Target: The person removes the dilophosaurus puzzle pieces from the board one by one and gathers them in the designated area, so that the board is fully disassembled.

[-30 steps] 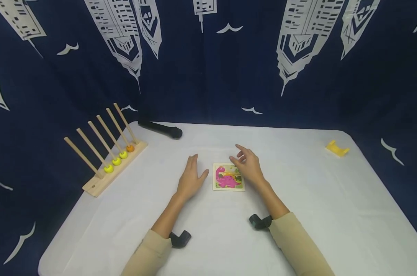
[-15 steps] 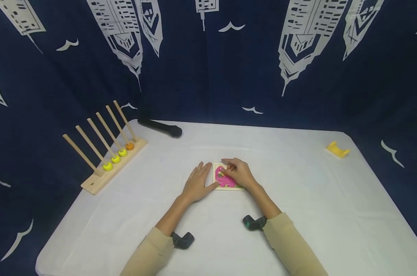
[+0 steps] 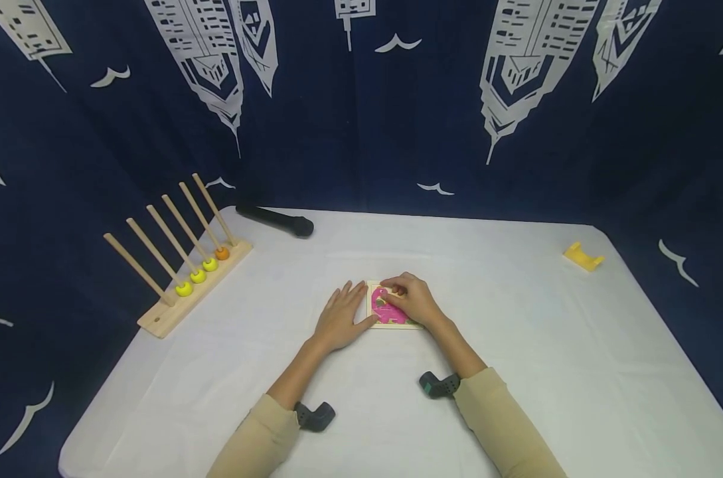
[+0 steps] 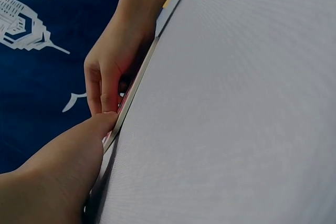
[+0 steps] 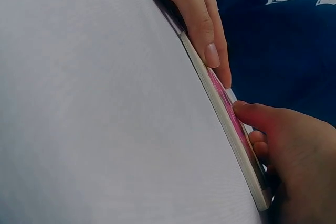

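Note:
A small square wooden puzzle (image 3: 386,313) with a pink dinosaur picture lies flat on the white table, partly covered by my right hand. My left hand (image 3: 338,320) rests along its left side with fingers fairly straight, the thumb on the lower left corner. From the right, my right hand (image 3: 418,302) reaches over the picture, thumb and index finger down at its upper part and the other fingers curled. The right thumb (image 5: 252,109) touches the puzzle's face in the right wrist view. Whether a piece is pinched there is hidden.
A wooden peg stand (image 3: 184,307) with several pegs and a few yellow and orange beads stands at the left. Behind it, near the back edge, lies a black microphone (image 3: 277,221). A yellow plastic piece (image 3: 583,257) lies at the far right. A dark blue curtain (image 3: 361,133) hangs behind.
Both hands have come in onto the puzzle: the left moved right to its left edge, the right moved left and down over the picture. Over the last half second they stay nearly still.

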{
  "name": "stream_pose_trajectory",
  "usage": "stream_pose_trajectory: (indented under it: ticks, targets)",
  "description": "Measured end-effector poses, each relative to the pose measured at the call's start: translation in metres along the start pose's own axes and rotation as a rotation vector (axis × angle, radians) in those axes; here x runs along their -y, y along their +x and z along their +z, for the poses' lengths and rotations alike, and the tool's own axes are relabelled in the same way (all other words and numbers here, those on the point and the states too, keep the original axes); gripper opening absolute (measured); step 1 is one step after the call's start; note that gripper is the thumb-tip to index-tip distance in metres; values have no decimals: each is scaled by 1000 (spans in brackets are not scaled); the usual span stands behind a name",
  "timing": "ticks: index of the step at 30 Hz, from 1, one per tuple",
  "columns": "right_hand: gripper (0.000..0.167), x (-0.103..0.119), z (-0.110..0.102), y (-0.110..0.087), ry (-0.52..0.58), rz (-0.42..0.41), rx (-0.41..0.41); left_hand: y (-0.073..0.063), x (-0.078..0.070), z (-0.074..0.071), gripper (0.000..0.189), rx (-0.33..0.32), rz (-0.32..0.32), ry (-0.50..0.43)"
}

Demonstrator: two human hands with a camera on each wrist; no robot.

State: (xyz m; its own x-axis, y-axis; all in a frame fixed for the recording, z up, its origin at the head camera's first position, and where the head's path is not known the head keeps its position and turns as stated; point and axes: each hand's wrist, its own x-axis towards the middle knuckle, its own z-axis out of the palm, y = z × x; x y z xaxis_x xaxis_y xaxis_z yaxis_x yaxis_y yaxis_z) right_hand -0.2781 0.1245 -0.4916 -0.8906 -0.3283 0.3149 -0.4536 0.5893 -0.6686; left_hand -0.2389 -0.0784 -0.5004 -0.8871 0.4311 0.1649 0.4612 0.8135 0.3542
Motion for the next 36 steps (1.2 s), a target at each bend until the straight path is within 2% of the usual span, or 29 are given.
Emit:
stream_pose_trajectory:
  ticks: [7, 13, 19, 28, 36]
  targets:
    - [26, 1, 0, -1, -1, -4, 12, -1, 1, 2, 73, 0, 1, -3]
    - [26, 2, 1, 0, -31, -8, 35, -2, 2, 2, 72, -2, 30, -34]
    - [30, 0, 1, 2, -33, -15, 48, -1, 3, 2, 71, -11, 49, -19]
    - [33, -2, 2, 4, -20, -14, 55, 1, 4, 1, 71, 15, 42, -9]
    - [34, 3, -1, 6, -1, 6, 96, 1, 3, 1, 71, 3, 47, -23]
